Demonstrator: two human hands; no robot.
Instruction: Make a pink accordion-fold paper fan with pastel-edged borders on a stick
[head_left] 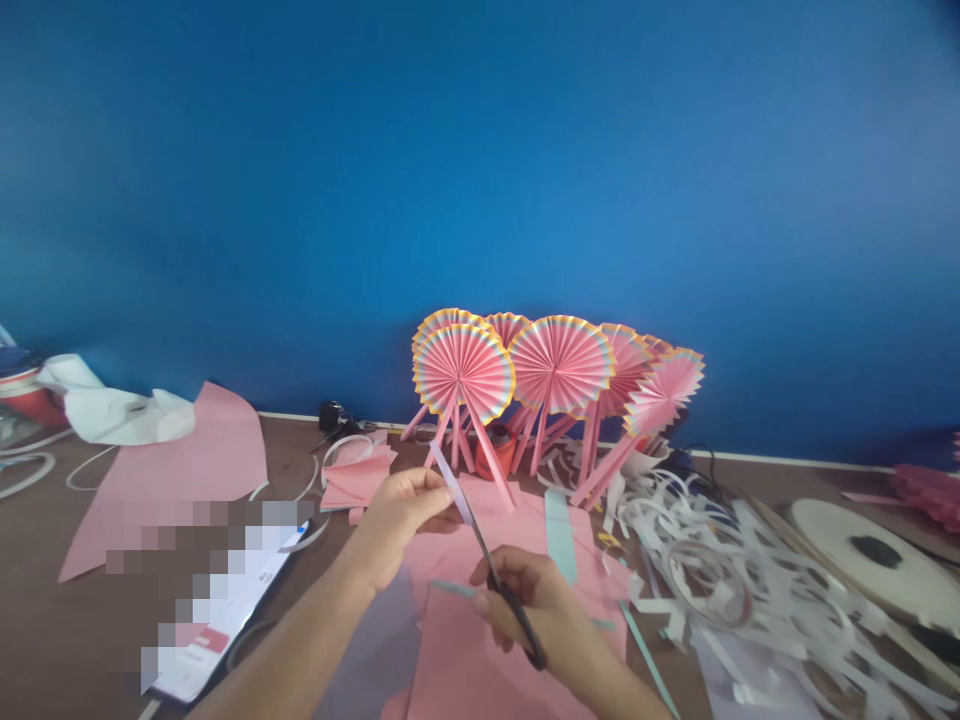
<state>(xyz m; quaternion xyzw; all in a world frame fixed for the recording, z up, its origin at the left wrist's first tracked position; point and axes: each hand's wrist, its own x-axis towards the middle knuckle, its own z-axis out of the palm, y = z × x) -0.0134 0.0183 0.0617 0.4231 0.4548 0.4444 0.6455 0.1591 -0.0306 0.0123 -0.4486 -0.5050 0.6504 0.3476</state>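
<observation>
A lilac strip [451, 481] and scissors [519, 612] are held over the desk [45, 645].
The strip is pinched by the fingers of the left hand [401, 520]; the scissors are gripped by those of the right hand [534, 600], above pink sheets [469, 675]. Toward the desk's back edge, an orange cup [504, 450] is partly hidden by pleated fans [461, 372], its contents not discernible. Near that edge, far left, a red container [36, 400] is seen.

On our brown table [45, 550] we had a phone [244, 590] and a large pink sheet [176, 475] at left, pink papers [465, 675] in the middle, and tangled white strips [802, 620] beside a cream disc [832, 525] at right.
</observation>
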